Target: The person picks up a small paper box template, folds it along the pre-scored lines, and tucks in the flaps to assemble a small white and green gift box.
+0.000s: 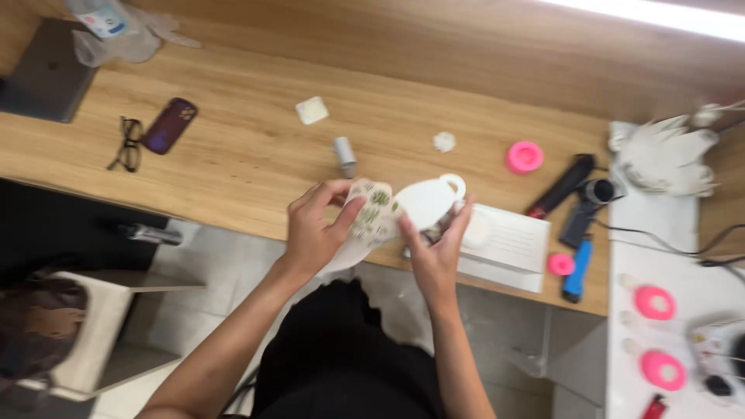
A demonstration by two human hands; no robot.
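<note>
My left hand (314, 227) grips a white cloth pouch printed with green leaf shapes (371, 215) over the front edge of the wooden desk (248, 140). My right hand (434, 250) holds a flat white teapot-shaped piece with a loop at its top (428, 200), which touches the pouch's right side. Both hands are close together, just in front of my body.
A white box (508, 244) lies right of my hands. Further right lie pink round pieces (524, 157), a black tool (562, 186) and a blue one (578, 270). Glasses (128, 143), a dark phone (169, 125) and a laptop (46, 74) lie left. A small grey cylinder (344, 154) stands behind.
</note>
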